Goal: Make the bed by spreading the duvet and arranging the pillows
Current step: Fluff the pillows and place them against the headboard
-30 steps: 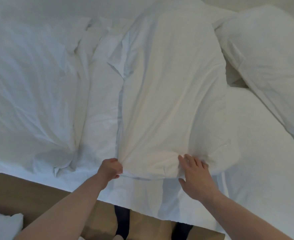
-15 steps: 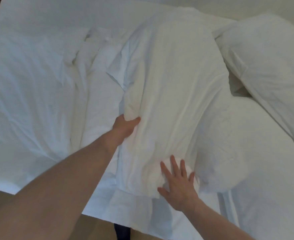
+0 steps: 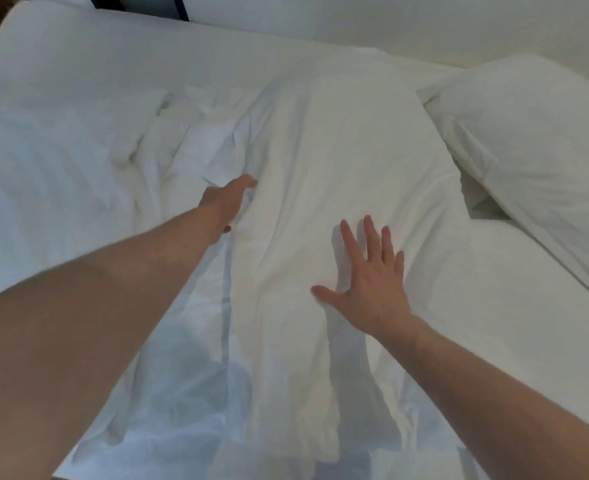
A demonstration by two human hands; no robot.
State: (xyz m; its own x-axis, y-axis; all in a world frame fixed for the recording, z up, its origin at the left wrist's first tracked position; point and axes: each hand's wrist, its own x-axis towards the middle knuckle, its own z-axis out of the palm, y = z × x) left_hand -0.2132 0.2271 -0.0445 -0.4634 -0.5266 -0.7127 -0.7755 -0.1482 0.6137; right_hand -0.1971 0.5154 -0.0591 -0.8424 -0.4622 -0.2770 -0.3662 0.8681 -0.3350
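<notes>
Head view, both arms reaching forward over the bed.

Right hand [image 3: 372, 282]: flat on the long white pillow [image 3: 338, 188], palm down, fingers [image 3: 369, 233] straight and spread, thumb out toward 9 o'clock. Holds nothing. Likely reason: pressing the pillow's near half down to flatten it and keep it from sliding.

Left hand [image 3: 229, 199]: at the pillow's 9 o'clock edge, where it meets the rumpled duvet [image 3: 168, 147]. Its fingers are tucked into the fold there and hidden; cannot tell whether they pinch cloth or only push against it. Judged purpose: steadying or squaring that side edge while the other hand presses.

Task's things: the long pillow lies lengthwise up the middle of the bed, from 6 toward 12 o'clock. A second pillow [image 3: 528, 140] sits at 2 o'clock, tilted, its near corner just beside the first one's far right side. The duvet is bunched in creases at 10 to 11 o'clock, not yet spread.

Surface: white sheet [image 3: 182, 393] over the mattress [image 3: 78, 46], wrinkled at 7 o'clock, bluish in the shadow of the arms.

Room: pale wall [image 3: 424, 22] behind the bed at 12 to 1 o'clock; a dark vertical strip [image 3: 177, 5] at 11 o'clock, too little seen to name
</notes>
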